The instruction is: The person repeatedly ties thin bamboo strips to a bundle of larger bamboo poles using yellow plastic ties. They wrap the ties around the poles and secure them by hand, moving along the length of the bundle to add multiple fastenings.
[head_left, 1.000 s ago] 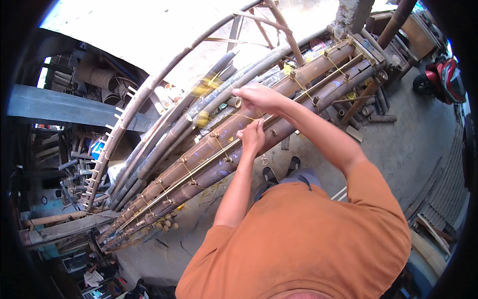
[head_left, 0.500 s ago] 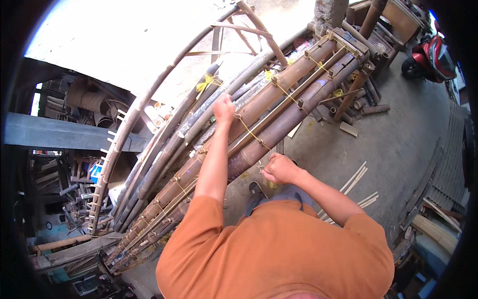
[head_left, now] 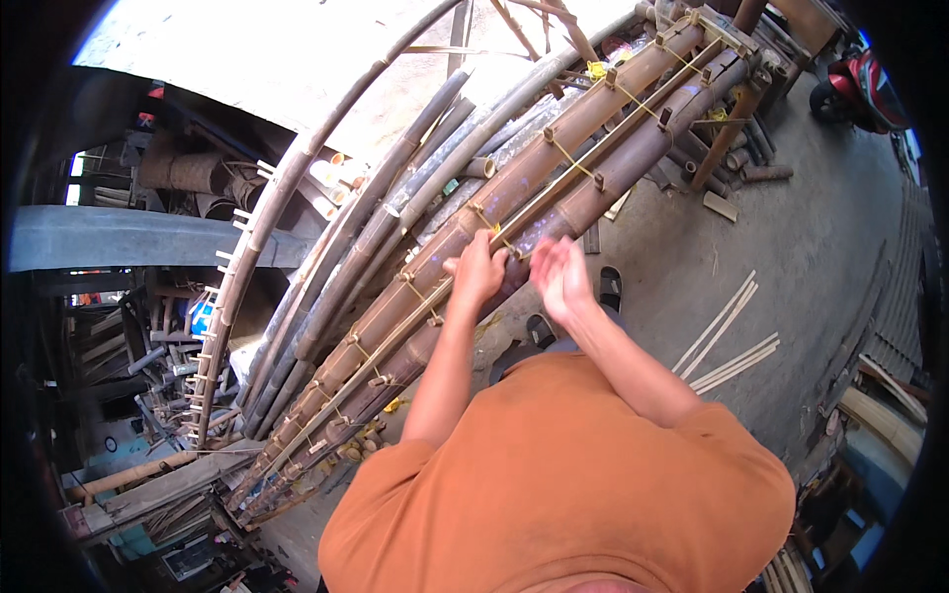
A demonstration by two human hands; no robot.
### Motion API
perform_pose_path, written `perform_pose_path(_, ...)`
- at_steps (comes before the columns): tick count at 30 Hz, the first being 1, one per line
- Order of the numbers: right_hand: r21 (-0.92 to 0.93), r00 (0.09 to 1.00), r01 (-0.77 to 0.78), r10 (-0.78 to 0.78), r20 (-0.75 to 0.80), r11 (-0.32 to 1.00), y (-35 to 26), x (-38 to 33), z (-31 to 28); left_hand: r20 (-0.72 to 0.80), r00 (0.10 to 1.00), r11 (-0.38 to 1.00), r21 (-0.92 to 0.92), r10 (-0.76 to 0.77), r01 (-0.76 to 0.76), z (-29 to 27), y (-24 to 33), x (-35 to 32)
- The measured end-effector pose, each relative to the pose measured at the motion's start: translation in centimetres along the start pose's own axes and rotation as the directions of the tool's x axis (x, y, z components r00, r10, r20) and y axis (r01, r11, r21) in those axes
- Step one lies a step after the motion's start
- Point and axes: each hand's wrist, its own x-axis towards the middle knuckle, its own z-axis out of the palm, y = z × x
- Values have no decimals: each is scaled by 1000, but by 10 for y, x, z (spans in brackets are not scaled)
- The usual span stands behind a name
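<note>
A long frame of two thick brown bamboo poles [head_left: 583, 203] runs diagonally before me, with thin split-bamboo strips [head_left: 539, 210] lying between them. Yellow cord [head_left: 565, 156] zigzags across, looped round short pegs [head_left: 599, 182] set in the poles. My left hand [head_left: 476, 273] rests on the strips between the poles, fingers curled in beside a peg and the cord; whatever it pinches is hidden. Just right of it, at the near pole's edge, my right hand [head_left: 561, 280] is raised with fingers stretched and slightly blurred. Nothing shows in that palm.
More bamboo poles [head_left: 371, 232] lie beyond the frame, beside a curved pole with short pegs [head_left: 259, 232]. Loose split strips [head_left: 727, 331] lie on the concrete floor [head_left: 791, 257] to the right. A red motorbike [head_left: 866, 94] stands at the far right.
My left hand has come down from above the far pole to the strips between the poles. My right hand has risen toward the near pole and its fingers have opened. The view has shifted.
</note>
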Motion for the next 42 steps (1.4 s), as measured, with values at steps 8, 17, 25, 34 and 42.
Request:
perform_pose_path(8, -871, 802, 491, 406, 439, -27, -14, 74, 160, -491, 844, 859, -317, 215, -403, 33, -26, 9)
perform_pose_path(17, -747, 858, -13, 391, 333, 664, -73, 96, 129, -20, 997, 956, -283, -78, 69, -6, -2, 7)
perform_pose_path(25, -835, 784, 549, 366, 501, -31, -24, -10, 0, -31, 997, 816, -577, -74, 42, -20, 5, 35)
perform_pose_path(34, -720, 759, 648, 131, 638, -248, 4, -35, -2, -271, 962, 987, -150, 14, -57, 15, -78, 162)
perform_pose_path(42, -904, 890, 404, 170, 424, 142, 117, -80, 21, -94, 992, 993, -97, -81, 72, -105, -119, 33)
